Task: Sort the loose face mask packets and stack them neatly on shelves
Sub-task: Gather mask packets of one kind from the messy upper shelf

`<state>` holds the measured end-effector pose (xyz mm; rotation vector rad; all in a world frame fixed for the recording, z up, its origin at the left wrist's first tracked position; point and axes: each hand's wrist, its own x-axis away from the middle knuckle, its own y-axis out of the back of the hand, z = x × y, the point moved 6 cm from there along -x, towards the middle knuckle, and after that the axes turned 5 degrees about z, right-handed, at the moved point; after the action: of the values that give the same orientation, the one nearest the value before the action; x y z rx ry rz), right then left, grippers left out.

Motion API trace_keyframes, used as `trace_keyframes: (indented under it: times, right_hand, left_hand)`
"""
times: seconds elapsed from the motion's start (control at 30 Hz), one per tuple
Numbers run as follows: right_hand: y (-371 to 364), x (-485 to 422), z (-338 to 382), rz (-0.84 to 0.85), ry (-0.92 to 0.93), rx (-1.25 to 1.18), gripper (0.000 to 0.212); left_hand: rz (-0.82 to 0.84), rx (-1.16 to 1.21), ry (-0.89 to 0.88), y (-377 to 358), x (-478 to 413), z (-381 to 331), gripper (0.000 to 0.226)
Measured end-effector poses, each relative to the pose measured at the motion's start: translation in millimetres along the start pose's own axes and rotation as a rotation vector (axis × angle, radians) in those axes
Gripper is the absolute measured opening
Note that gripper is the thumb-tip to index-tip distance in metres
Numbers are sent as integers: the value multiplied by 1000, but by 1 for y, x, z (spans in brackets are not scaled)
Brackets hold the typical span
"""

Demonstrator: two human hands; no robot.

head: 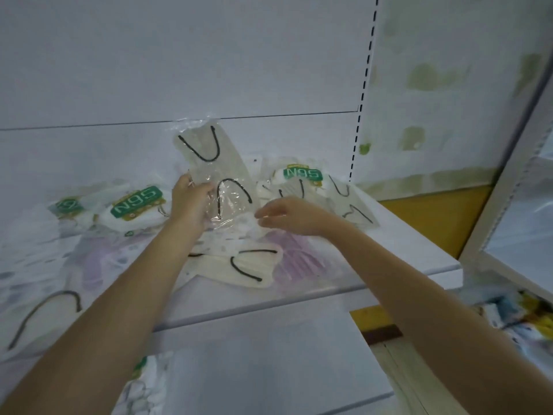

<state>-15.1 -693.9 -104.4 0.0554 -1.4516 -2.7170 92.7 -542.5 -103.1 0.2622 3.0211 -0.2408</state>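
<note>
1. Broadly, a white metal shelf [404, 244] spans the view, backed by a white back panel [179, 70]. A lower white shelf [269, 354] sits beneath it.
2. Loose face mask packets lie scattered across the upper shelf, overlapping in no order.
3. A clear plastic packet with a cream mask and black ear loops [209, 148] is tilted up above the heap, its top end near the back panel.
4. Two white packets bear green N95 labels. The left N95 packet [137, 205] lies left of the hands. The right N95 packet [302, 175] lies behind the right hand, its label upside down.
5. A flat cream mask packet [254, 265] lies near the front edge, beside a pale purple pleated mask packet [302, 256].
6. The left hand [188, 199] grips the raised packet at its lower left edge, thumb over the plastic.
7. The right hand [287, 215] is apart from the left, fingers loosely spread and holding nothing. Whether its tips touch the crinkled plastic cannot be told.
</note>
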Motion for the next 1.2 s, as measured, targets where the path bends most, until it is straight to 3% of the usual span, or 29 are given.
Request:
trace_keyframes:
  times: [0.07, 0.13, 0.17, 0.23, 0.3, 0.37, 0.47, 0.57, 0.63, 0.7, 0.8, 0.87, 0.97, 1.03, 1.13, 1.2]
  right_hand:
    - [37, 8, -28, -299, -91, -36, 32]
    - [69, 15, -69, -536, -319, 13, 42]
    - [79, 18, -95, -547, -483, 70, 51]
    - [79, 26, -139, -407, -759, 87, 66]
    - [64, 30, -163, -276, -833, 35, 63]
    - [56, 26, -168, -317, -768, 48, 54]
    - [57, 20, -159, -466, -550, -105, 48]
    - [71, 31, -154, -716, -430, -209, 43]
    - [82, 38, -142, -865, -330, -254, 38]
    - [86, 41, -127, -953, -215, -456, 31]
    - [78, 28, -99, -883, -86, -811, 25]
    - [68, 9, -78, -793, -66, -849, 23]
    - [42, -21, -51, -641, -96, -775, 30]
    - [27, -32, -40, -553, -52, -603, 32]
    - [38, -25, -49, -628, -83, -264, 35]
    - [47, -16, -75, -571, -299, -42, 54]
  left_hand:
    - [-27, 3, 15, 7, -5, 6, 24]
    - [-15, -18, 48, 7, -9, 11, 27]
    - [1, -39, 74, 4, -12, 14, 38]
    - [41, -109, 119, -7, -15, 16, 58]
    - [67, -146, 113, -21, -16, 15, 58]
    - [61, -129, 80, -34, -9, 16, 55]
    - [58, -204, -140, -46, 5, 23, 66]
    - [127, -311, -318, -52, 6, 29, 74]
    - [132, -365, -353, -52, 4, 28, 62]
    - [127, -351, -313, -51, 1, 29, 47]
    - [147, -225, -243, -52, 1, 28, 34]
    - [178, -137, -207, -57, 3, 24, 33]
    - [269, -58, -188, -64, 6, 23, 24]
    - [280, -103, -182, -63, 9, 29, 15]
    - [220, -246, -225, -51, 6, 31, 53]
    - [105, -254, -255, -41, 3, 27, 75]
